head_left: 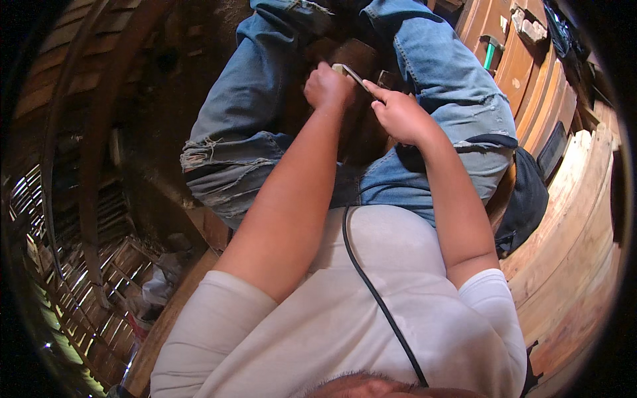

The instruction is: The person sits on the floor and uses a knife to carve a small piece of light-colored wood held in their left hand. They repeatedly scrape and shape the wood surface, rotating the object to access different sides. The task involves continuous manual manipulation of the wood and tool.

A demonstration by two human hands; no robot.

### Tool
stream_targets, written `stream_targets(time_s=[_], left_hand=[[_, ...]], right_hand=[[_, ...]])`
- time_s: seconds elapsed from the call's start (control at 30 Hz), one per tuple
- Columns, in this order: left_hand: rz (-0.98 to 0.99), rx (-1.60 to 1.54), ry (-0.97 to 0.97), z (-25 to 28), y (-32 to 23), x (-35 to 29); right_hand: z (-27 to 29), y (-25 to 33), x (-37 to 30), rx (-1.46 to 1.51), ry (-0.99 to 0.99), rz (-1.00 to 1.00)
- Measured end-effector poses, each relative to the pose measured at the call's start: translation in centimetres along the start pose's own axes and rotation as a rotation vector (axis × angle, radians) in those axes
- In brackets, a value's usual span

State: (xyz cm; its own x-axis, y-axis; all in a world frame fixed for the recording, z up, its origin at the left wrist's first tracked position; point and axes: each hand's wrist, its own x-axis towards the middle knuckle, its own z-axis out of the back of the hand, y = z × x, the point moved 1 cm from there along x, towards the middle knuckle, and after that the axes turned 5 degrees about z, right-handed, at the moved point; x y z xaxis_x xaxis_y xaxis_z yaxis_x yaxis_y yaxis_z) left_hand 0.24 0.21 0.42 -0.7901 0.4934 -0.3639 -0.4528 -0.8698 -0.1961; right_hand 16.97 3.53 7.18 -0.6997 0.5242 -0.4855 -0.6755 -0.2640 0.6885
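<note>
Between my knees, my left hand [328, 86] is closed around a small pale piece [339, 68], perhaps wood; most of it is hidden by the fingers. From the right, my right hand [403, 118] grips a knife [355, 76] with the forefinger stretched along it. The thin grey blade slants up and left, and its tip meets the pale piece. The knife's handle is covered by the right palm. Both hands are raised over dark brown wood [352, 53] beyond them. The left hand is slightly smeared by motion.
My legs in torn blue jeans [451, 79] flank the hands. To the right lie long wooden planks [564, 219], a green-handled tool [490, 54] and a dark cloth [524, 199]. A black cable [371, 285] runs down my shirt. At left is a slatted wall [119, 272].
</note>
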Motion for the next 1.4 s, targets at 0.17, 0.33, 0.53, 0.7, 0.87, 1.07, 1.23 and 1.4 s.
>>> stream_targets(time_s=[0.17,0.33,0.53,0.7,0.87,1.07,1.23,1.4], left_hand=[[-0.025,0.012,-0.014,0.0,-0.2,0.2],[-0.014,0.001,-0.026,-0.2,0.1,0.6],[-0.045,0.014,-0.026,-0.3,0.2,0.3],[-0.029,0.020,0.003,0.1,0.1,0.2],[-0.028,0.013,0.005,-0.2,0.5,0.5],[-0.058,0.036,-0.024,-0.6,0.7,0.8],[-0.068,0.023,-0.058,-0.6,0.7,0.6],[-0.062,0.015,-0.023,-0.9,0.8,1.0]], right_hand=[[-2.1,-0.9,1.7,-0.001,-0.123,0.062],[-0.4,1.0,0.7,0.033,-0.011,-0.025],[-0.1,-0.6,-1.1,0.143,-0.012,0.001],[-1.0,-1.2,-0.7,0.056,-0.078,0.069],[-1.3,-0.2,-1.1,-0.086,-0.092,0.076],[-2.5,1.2,-1.7,-0.107,-0.138,0.044],[-3.6,0.8,-1.6,-0.143,-0.199,0.090],[-3.9,1.1,-1.7,-0.142,-0.221,0.066]])
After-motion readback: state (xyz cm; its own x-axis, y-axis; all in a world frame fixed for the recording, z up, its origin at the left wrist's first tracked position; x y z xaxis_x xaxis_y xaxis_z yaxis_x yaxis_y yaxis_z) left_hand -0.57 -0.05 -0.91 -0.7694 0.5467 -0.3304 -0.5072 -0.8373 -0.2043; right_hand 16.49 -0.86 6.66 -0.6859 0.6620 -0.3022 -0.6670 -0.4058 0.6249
